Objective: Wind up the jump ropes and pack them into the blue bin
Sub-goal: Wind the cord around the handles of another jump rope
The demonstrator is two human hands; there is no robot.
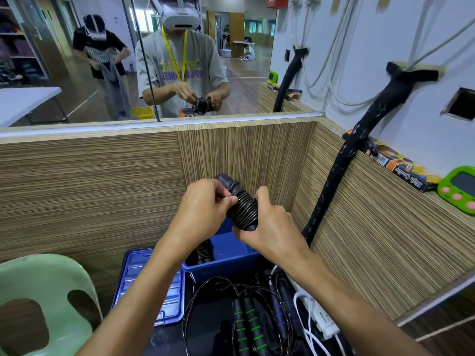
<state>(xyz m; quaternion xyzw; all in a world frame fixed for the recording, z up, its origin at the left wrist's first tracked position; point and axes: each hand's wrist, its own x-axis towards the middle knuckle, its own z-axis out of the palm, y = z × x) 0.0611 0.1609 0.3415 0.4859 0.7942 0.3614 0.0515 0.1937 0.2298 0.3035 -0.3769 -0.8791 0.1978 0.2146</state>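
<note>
A black jump rope (pixel 241 206), its cord wound in tight coils around the handles, is held in the air above the blue bin (pixel 226 265). My left hand (pixel 205 204) pinches the cord near the upper end of the bundle. My right hand (pixel 267 224) grips the lower end. Inside the bin lies another wound black rope (pixel 204 253). Below the bin, loose ropes lie in a tangle: one with green-striped handles (pixel 248 327) and one with blue-striped handles (pixel 279 307).
The bin's blue lid (pixel 144 281) lies to the left of it. A green plastic chair (pixel 48 289) stands at the lower left. A white power strip with cables (pixel 316 314) lies to the right. Wood-pattern partitions surround the corner; a black wrapped cable (pixel 336 176) runs down the right one.
</note>
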